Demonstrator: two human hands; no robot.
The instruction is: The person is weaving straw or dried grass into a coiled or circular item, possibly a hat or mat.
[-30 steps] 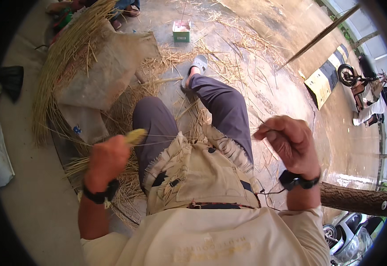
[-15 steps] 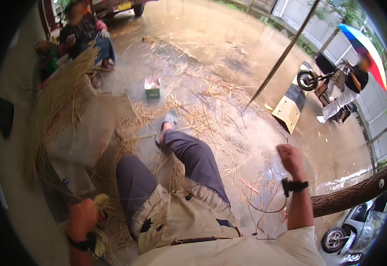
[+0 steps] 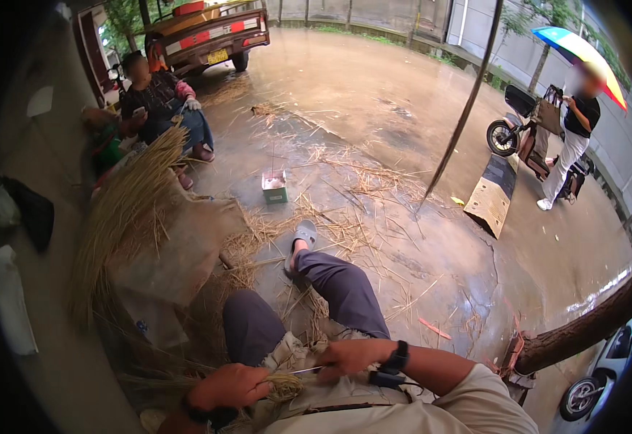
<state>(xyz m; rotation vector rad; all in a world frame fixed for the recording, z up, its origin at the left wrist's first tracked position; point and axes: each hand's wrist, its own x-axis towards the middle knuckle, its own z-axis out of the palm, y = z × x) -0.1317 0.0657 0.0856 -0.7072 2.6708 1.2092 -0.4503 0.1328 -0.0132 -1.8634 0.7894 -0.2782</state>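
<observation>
Low in the head view, my left hand is closed around a straw bundle, whose cut end sticks out beside the thumb. My right hand is closed on a thin shiny strand that runs to the bundle; whether it is wire or thread I cannot tell. Both hands are over my lap, against a frayed beige apron. To the left, a large sheaf of long straw leans on a pale sheet.
A green box stands on the wet floor amid loose straw. A thin pole rises ahead, and a log is at the right. One person sits at far left; another with an umbrella stands by a scooter.
My right hand has come in from far out on the right to beside my left hand. My left hand has moved right, over my lap, with the straw. The view has shifted.
</observation>
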